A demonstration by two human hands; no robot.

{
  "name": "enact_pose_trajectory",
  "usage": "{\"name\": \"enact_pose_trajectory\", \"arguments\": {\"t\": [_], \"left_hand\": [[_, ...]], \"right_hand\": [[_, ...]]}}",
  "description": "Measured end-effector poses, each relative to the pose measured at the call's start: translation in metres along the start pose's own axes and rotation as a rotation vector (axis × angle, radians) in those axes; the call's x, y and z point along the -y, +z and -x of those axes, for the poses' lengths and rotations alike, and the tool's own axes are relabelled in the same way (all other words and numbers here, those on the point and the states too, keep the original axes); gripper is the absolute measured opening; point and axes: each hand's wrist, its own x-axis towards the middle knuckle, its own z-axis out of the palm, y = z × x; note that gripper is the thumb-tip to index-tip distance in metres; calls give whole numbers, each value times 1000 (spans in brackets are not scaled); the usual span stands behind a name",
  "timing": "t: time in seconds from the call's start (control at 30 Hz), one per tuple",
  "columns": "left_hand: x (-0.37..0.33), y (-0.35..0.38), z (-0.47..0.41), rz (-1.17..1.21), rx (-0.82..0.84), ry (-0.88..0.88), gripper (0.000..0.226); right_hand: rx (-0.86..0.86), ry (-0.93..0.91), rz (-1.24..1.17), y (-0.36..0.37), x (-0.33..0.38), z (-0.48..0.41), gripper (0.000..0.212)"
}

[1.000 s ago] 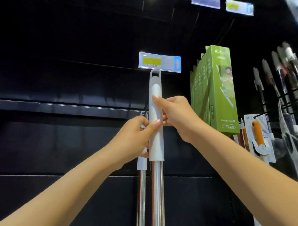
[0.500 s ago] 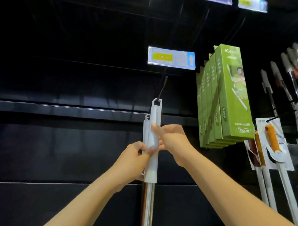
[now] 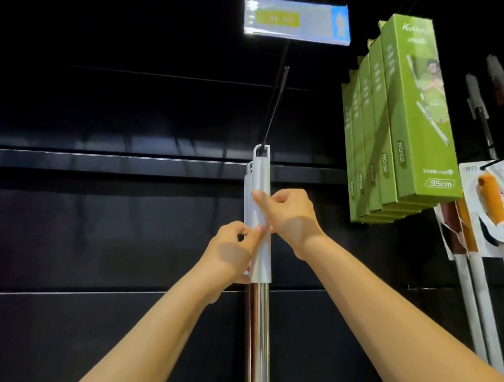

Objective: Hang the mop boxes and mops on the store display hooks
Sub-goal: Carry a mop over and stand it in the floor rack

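Note:
A mop handle (image 3: 261, 208) with a white plastic grip and a chrome pole hangs upright at centre, its top loop threaded on a black display hook (image 3: 274, 108). More white mop grips hang just behind it on the same hook. My left hand (image 3: 233, 247) pinches the lower part of the white grip from the left. My right hand (image 3: 287, 212) holds the grip slightly higher from the right. Several green mop boxes (image 3: 404, 119) hang in a row on a hook to the right.
A price tag (image 3: 296, 19) sits at the front end of the hook, above the mop. Orange-handled tools on white cards (image 3: 489, 207) hang at the right, with more mop handles (image 3: 480, 99) at the far right. A dark slatted wall panel (image 3: 101, 184) forms the backing.
The mop's loop went from level with the price tag onto the hook and slid back along it. My hands stayed on the grip throughout.

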Motion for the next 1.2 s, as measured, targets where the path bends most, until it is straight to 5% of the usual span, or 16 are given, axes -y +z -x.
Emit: {"name": "enact_pose_trajectory", "arguments": {"t": [0.63,0.77,0.83,0.93,1.07,1.2], "left_hand": [[0,-3,-12,-70,38,-124,48],[5,-9,-13,-382,-246,129,51],[11,-3,-12,-264,-322,246,42],[31,20,-21,80,-151,173,68],[59,53,-36,394,-24,54,105],[70,65,-45,583,-21,110,91]], "right_hand": [[-15,22,176,12,-18,-11,40],[-20,18,131,10,-23,-8,45],[36,142,7,14,-27,-6,66],[203,369,-202,22,-34,0,88],[271,467,-478,35,-44,11,53],[207,444,-630,45,-50,13,48]]}}
